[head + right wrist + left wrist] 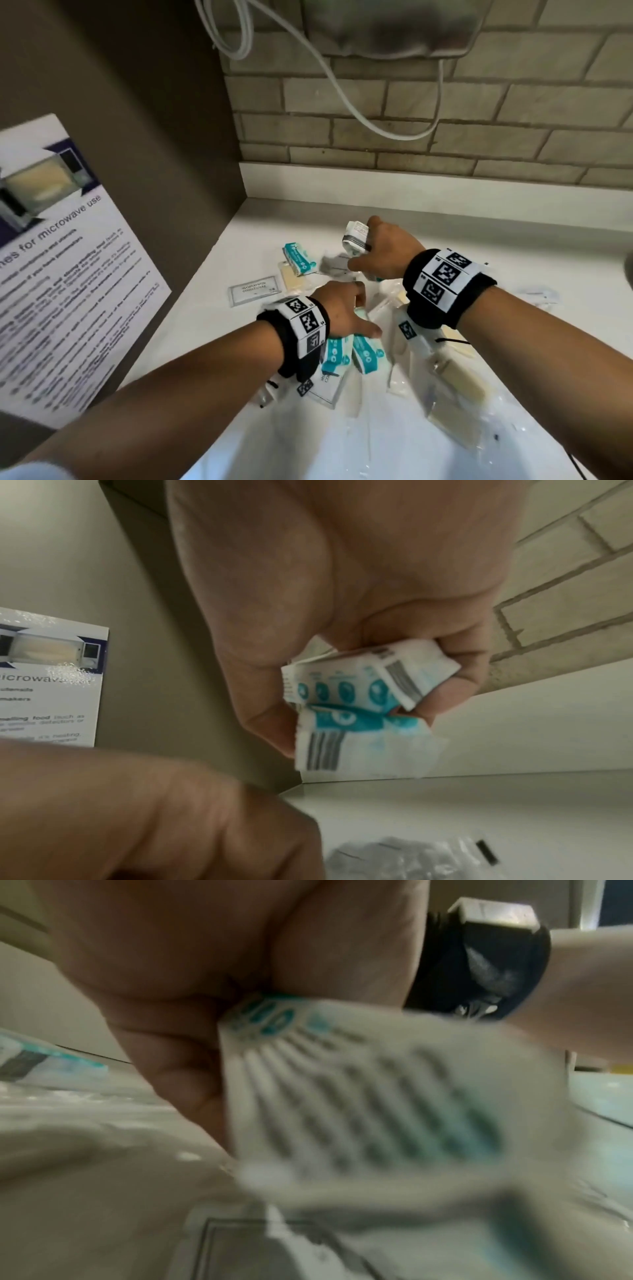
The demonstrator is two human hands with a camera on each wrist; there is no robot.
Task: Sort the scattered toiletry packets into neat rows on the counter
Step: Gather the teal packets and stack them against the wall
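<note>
Toiletry packets lie in a loose heap on the white counter (445, 222). My right hand (363, 253) is raised over the back of the heap and grips a few teal-and-white packets (359, 696) between thumb and curled fingers. My left hand (356, 308) is down on the middle of the heap and pinches one teal-and-white packet (359, 1096) between thumb and fingers. More teal packets (368, 353) lie under and in front of that hand. Another teal packet (298, 262) and a white shampoo sachet (255, 290) lie at the left, and a grey sachet (334, 263) sits behind.
Cream soap bars in clear wrap (459, 380) lie at the front right. A brown side panel with a microwave notice (68, 257) bounds the counter on the left. A brick wall (479, 130) with a hanging white cable (342, 85) stands at the back.
</note>
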